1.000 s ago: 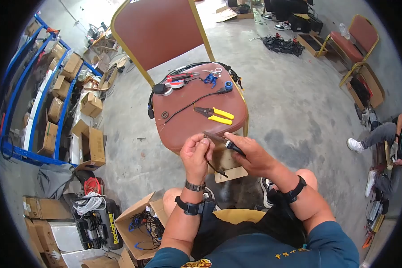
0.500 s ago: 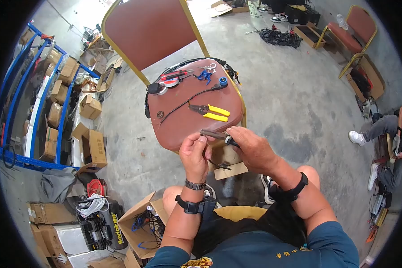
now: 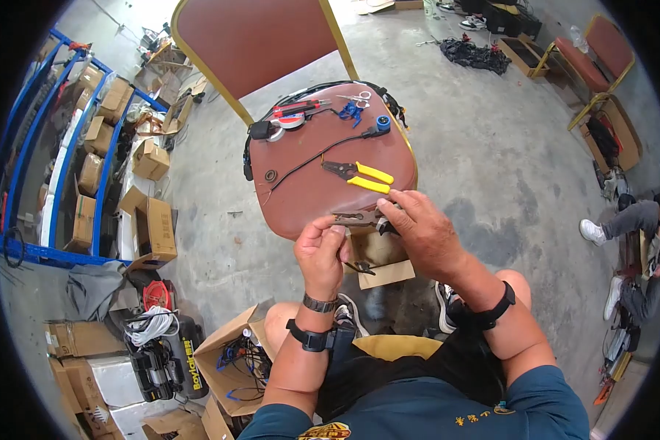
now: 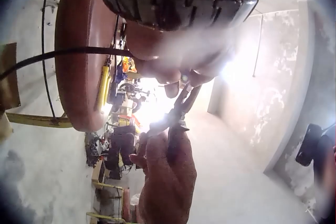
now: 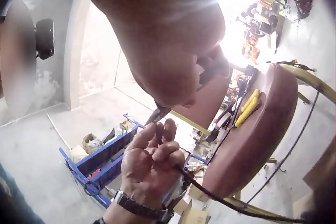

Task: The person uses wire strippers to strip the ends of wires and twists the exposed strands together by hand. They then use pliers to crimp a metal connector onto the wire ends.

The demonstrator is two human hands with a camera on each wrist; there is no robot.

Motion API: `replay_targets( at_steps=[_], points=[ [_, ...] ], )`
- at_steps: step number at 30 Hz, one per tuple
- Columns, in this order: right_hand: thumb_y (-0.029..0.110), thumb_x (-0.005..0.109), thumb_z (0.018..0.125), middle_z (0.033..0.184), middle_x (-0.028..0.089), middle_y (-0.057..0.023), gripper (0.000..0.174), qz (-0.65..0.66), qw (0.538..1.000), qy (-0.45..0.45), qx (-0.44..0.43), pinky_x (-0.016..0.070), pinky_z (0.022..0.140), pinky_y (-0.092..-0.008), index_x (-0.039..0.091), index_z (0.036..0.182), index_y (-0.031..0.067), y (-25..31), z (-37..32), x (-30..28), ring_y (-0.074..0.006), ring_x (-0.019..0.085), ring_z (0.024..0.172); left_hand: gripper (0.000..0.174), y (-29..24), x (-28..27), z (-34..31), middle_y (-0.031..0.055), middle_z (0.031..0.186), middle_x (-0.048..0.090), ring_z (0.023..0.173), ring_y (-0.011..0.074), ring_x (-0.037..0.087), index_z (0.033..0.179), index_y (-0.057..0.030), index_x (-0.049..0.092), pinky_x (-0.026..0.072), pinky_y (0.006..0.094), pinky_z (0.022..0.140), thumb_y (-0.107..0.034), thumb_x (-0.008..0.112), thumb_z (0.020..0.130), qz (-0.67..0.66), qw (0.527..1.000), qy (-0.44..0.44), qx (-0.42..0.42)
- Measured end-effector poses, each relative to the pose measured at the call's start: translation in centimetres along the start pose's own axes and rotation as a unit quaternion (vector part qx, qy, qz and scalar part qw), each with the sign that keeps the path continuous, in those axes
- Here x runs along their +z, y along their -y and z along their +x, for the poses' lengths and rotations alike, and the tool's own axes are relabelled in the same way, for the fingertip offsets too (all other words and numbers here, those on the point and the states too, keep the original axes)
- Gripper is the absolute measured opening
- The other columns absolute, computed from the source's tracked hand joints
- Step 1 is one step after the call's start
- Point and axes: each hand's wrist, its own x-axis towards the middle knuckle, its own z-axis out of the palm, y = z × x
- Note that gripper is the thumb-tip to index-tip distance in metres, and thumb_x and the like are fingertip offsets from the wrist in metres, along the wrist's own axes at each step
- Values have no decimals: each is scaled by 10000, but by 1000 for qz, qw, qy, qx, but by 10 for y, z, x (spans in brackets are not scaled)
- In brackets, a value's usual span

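Note:
My left hand [image 3: 319,253] pinches the end of a black cable [image 5: 210,192] between thumb and fingers. The cable trails down from the palm. In my right hand [image 3: 429,231] is a pair of dark-handled pliers [image 3: 352,218], their jaws pointing left at the left fingertips. Those fingertips hide the cable's tip. Both hands are raised at the front edge of a brown chair seat [image 3: 293,209]. On the seat lie yellow-handled wire strippers [image 3: 374,177], a black cable with a blue connector [image 3: 383,123], and a small dark ring [image 3: 271,176].
Scissors [image 3: 363,97] and red-handled tools [image 3: 293,108] lie toward the seat's back. An open carton [image 3: 231,359] of cables stands by the left knee, beside an air compressor [image 3: 154,359]. Blue shelving [image 3: 62,191] lines the left side. Another person's leg [image 3: 616,224] shows at right.
The right hand has turned and shifted slightly up and right with the pliers, whose jaws now show a gap. The left hand keeps its pinch on the cable. The head view has shifted slightly.

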Motion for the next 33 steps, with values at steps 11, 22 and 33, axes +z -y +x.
replay_targets(
  at_steps=[11,22,33],
  points=[
    [53,594,768,1142,589,-125,477,-38,999,-12,-17,493,776,-399,583,1244,84,-6,3,1,-295,591,985,140,-4,-1,1,172,897,700,516,61,462,1045,26,610,378,189,472,-18,535,936,9,1000,27,-11],
    [83,574,809,886,570,-73,372,20,1000,23,6,471,687,-381,604,1177,122,-7,-2,-8,-257,576,826,98,-3,-1,-1,119,784,669,498,61,454,984,16,609,350,186,448,-25,553,915,20,999,13,-46],
    [90,740,767,1005,634,-102,390,136,984,101,57,514,780,-404,609,1134,118,-7,4,-22,-317,619,942,34,-4,-1,-4,113,741,607,527,112,478,911,-8,597,347,206,442,-30,595,885,38,999,29,-18]
  ],
)
